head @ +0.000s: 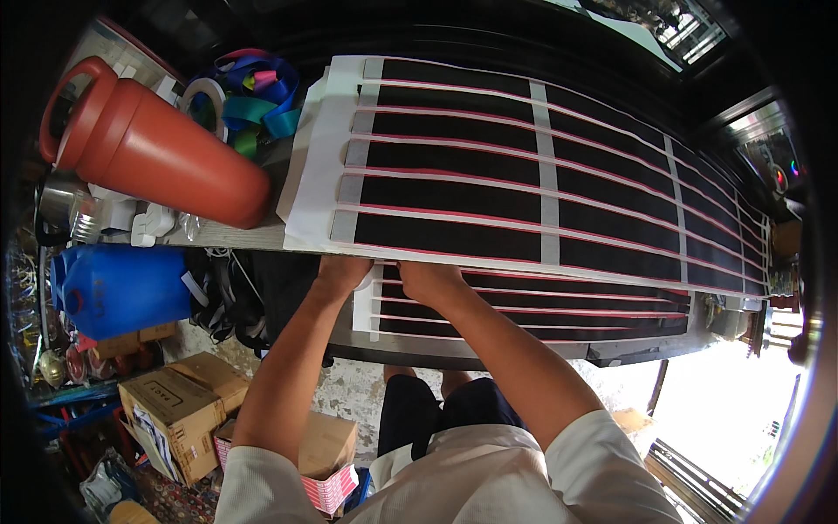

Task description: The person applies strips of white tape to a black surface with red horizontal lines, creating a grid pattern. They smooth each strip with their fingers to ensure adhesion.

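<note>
A large white sheet bearing black panels (458, 154), split by white and red lines and grey cross strips, lies before me on a stack of white sheets (321, 157). Below its near edge shows a second, similar striped sheet (524, 311). My left hand (347, 270) is at the underside of the stack's near edge, its fingers hidden. Close to its right, my right hand (429, 280) is at the same edge, over the lower sheet, its fingertips also out of sight. Whether either hand grips the sheets cannot be told.
An orange-red tumbler (177, 150) lies tilted at the left, near a tape roll (206, 105) and coloured ribbons (268, 98). Beneath the table's left part are a blue jerrycan (131, 288) and black bags (226, 295). Cardboard boxes (183, 412) stand on the floor, lower left.
</note>
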